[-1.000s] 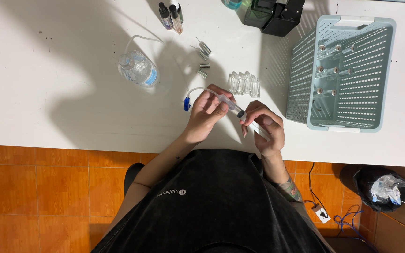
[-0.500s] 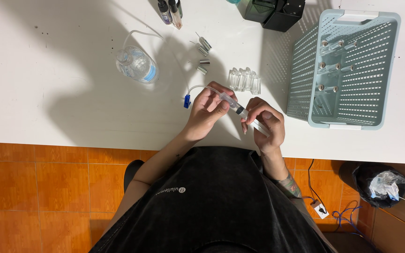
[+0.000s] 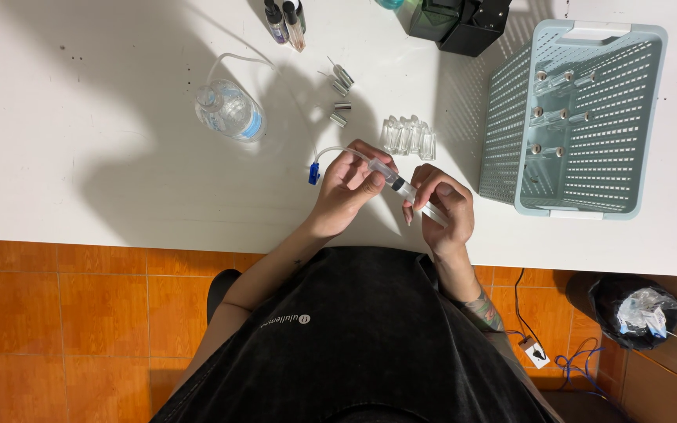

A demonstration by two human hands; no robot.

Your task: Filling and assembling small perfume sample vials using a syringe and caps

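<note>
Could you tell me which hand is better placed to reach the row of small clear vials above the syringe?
Probably the right hand: it sits almost directly below the vials, while the left hand lies further left. Both hands grip the syringe, so one must let go first.

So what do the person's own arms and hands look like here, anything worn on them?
Both hands are bare, with no gloves, and no rings or watch that I can make out. The left hand leads back along a bare forearm, no sleeve in view. The right hand has a dark tattoo on its forearm near the elbow. The arms emerge from a black top with a small white print.
</note>
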